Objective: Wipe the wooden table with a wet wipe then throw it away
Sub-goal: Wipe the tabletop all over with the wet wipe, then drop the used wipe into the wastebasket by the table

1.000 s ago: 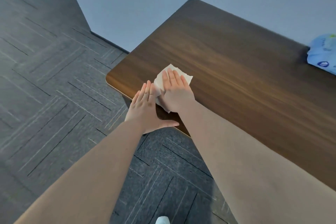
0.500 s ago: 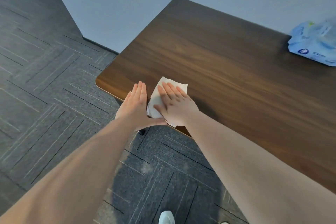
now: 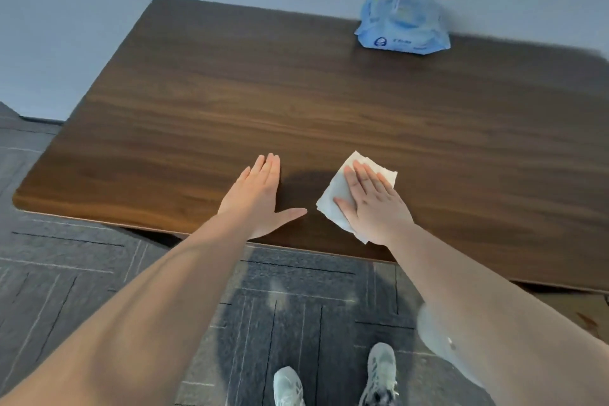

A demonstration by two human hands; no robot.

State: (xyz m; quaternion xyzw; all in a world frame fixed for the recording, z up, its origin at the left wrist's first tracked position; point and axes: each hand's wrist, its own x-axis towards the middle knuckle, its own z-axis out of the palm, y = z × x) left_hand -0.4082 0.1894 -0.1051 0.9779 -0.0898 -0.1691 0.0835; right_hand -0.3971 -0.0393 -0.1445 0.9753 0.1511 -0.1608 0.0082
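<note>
Right hand (image 3: 372, 204) lay flat, fingers spread, pressing wet wipe (image 3: 339, 198) onto table (image 3: 230, 102) near front edge. Left hand (image 3: 260, 198) open, palm down on bare wood just beside, thumb out toward wipe, not touching it. Wipe white, crumpled, partly folded, corners sticking out past fingers and wrist. Blue wipes pack (image 3: 402, 26) sat at far edge by wall, well apart. Grey carpet floor (image 3: 66, 273) and two light sneakers (image 3: 382, 372) below.
</note>
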